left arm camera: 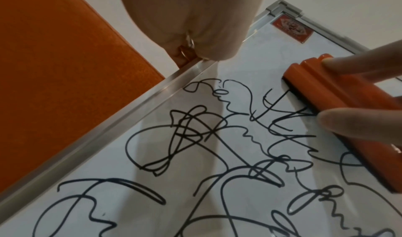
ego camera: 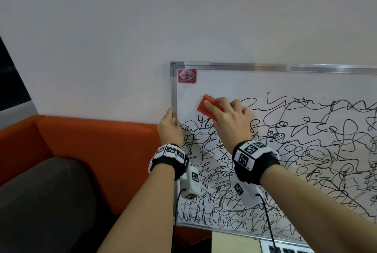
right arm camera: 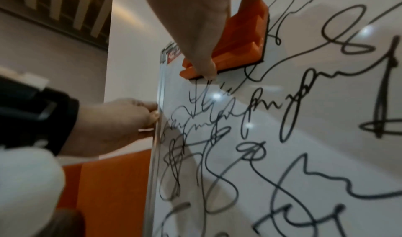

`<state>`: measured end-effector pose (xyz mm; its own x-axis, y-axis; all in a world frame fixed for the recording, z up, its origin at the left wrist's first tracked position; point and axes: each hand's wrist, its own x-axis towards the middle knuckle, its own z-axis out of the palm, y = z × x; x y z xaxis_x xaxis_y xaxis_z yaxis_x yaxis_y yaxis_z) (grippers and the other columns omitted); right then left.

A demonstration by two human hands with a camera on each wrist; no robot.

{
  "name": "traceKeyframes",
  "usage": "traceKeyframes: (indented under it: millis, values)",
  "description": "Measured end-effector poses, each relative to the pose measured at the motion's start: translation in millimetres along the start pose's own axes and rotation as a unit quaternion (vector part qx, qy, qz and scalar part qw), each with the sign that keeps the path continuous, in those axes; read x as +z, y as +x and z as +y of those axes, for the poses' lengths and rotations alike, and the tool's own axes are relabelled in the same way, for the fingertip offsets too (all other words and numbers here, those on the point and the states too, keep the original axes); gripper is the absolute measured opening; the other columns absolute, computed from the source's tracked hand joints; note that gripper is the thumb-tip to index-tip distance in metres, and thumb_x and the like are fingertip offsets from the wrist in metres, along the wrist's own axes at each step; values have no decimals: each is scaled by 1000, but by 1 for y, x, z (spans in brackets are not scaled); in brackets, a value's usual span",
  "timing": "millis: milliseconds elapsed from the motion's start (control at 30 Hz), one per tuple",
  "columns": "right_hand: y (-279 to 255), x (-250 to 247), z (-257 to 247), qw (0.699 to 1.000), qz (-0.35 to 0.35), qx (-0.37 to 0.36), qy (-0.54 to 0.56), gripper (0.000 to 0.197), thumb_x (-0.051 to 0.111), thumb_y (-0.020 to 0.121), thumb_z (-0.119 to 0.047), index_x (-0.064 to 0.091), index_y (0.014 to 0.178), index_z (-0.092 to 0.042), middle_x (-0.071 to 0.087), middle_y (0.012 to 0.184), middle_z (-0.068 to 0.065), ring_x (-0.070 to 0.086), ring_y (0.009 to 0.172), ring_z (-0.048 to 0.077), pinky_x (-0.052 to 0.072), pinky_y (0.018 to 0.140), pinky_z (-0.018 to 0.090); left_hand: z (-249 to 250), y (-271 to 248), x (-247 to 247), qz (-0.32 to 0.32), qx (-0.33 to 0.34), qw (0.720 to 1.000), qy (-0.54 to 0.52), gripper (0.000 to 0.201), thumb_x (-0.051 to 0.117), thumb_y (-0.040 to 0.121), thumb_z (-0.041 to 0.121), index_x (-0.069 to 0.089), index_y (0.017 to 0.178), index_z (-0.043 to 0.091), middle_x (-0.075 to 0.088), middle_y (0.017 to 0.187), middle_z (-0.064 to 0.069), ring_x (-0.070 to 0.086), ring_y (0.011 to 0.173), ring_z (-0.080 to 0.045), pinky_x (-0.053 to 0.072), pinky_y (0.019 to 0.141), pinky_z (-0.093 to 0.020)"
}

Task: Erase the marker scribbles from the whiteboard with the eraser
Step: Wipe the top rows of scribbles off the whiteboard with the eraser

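Observation:
A whiteboard (ego camera: 295, 81) in a metal frame leans against the wall, its surface covered in black marker scribbles (ego camera: 306, 150) below a bare strip along the top. My right hand (ego camera: 228, 116) grips an orange eraser (ego camera: 206, 107) and holds its black felt flat against the board near the upper left corner. In the left wrist view the eraser (left arm camera: 339, 103) sits at the top edge of the scribbles (left arm camera: 195, 137). My left hand (ego camera: 170, 124) pinches the board's left frame edge (ego camera: 173, 97); the right wrist view shows its thumb (right arm camera: 152, 117) on the frame.
A red label (ego camera: 187, 76) sits in the board's top left corner. An orange sofa (ego camera: 91, 146) with a dark grey cushion (ego camera: 44, 201) stands left of the board. A plain white wall (ego camera: 183, 18) rises behind. A power strip (ego camera: 285, 249) lies below the board.

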<state>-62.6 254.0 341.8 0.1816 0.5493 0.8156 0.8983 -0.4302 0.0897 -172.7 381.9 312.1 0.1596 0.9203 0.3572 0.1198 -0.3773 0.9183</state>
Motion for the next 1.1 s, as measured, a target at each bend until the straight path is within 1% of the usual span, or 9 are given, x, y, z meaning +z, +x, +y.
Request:
traceKeyframes:
  millis: [133, 267, 367, 433, 567, 700, 833, 967, 1100]
  values:
    - [-4, 1, -1, 994, -31, -101, -13, 76, 85, 56, -3, 63, 124, -29, 58, 114, 1, 50, 91, 30, 43, 71, 44, 0, 0, -3, -12, -7, 1000, -4, 44, 40, 102, -6, 47, 145, 2, 50, 147, -12, 52, 132, -21, 31, 92, -4]
    - [1, 1, 0, 1000, -3, -15, -6, 78, 86, 55, -7, 61, 125, -31, 58, 113, -1, 50, 90, 29, 42, 71, 42, 2, -1, -5, -12, -7, 1000, -7, 45, 41, 102, -7, 47, 145, 3, 49, 148, -12, 52, 132, -21, 35, 98, -12]
    - [-4, 1, 0, 999, -12, -43, -3, 74, 86, 56, -5, 62, 122, -31, 58, 112, 1, 50, 90, 30, 43, 73, 44, 0, -1, -4, -6, 5, 1000, 3, 40, 41, 104, 0, 49, 143, 2, 53, 144, -14, 53, 132, -25, 36, 103, -19]
    - [-1, -3, 5, 1000, 1, -15, 2, 71, 84, 60, -5, 63, 122, -31, 59, 112, 0, 50, 90, 31, 43, 73, 43, -1, 0, -5, -4, 7, 1000, 8, 39, 41, 104, -1, 49, 142, 0, 54, 143, -15, 53, 132, -26, 34, 100, -12]
    - [-2, -3, 9, 999, 10, 31, 15, 65, 80, 68, -8, 61, 126, -30, 59, 114, 0, 51, 92, 32, 43, 73, 45, -2, 0, -3, -4, 16, 1000, 2, 43, 42, 100, -10, 47, 142, -4, 52, 144, -18, 52, 131, -23, 27, 75, 13]
    - [-9, 1, 8, 999, -24, -49, 1, 71, 85, 60, -6, 62, 122, -31, 58, 112, 0, 50, 90, 30, 43, 71, 43, -3, 0, -2, 2, 27, 1000, -4, 41, 40, 101, -8, 46, 142, -5, 52, 144, -19, 51, 130, -22, 28, 70, 14]
    - [-3, -3, 13, 1000, 7, 3, 12, 67, 83, 66, -7, 62, 125, -31, 60, 114, 0, 53, 90, 31, 44, 72, 44, -5, 2, -2, 1, 27, 1000, -4, 42, 41, 101, -9, 48, 141, -4, 54, 142, -19, 53, 130, -24, 28, 70, 14]
    - [-9, 0, 7, 999, -19, -41, 10, 72, 87, 60, -7, 62, 123, -32, 58, 114, -1, 51, 90, 29, 43, 71, 43, -7, 3, -1, 9, 31, 999, -1, 40, 41, 102, -5, 51, 141, -3, 58, 137, -19, 56, 128, -28, 26, 72, 14]
    - [-11, 4, 6, 1000, -11, -2, 18, 72, 85, 62, -7, 61, 126, -32, 59, 117, -1, 51, 92, 30, 43, 73, 45, -7, 2, 0, 10, 30, 999, -12, 40, 40, 103, -5, 49, 142, -3, 54, 141, -19, 53, 130, -26, 27, 71, 14]
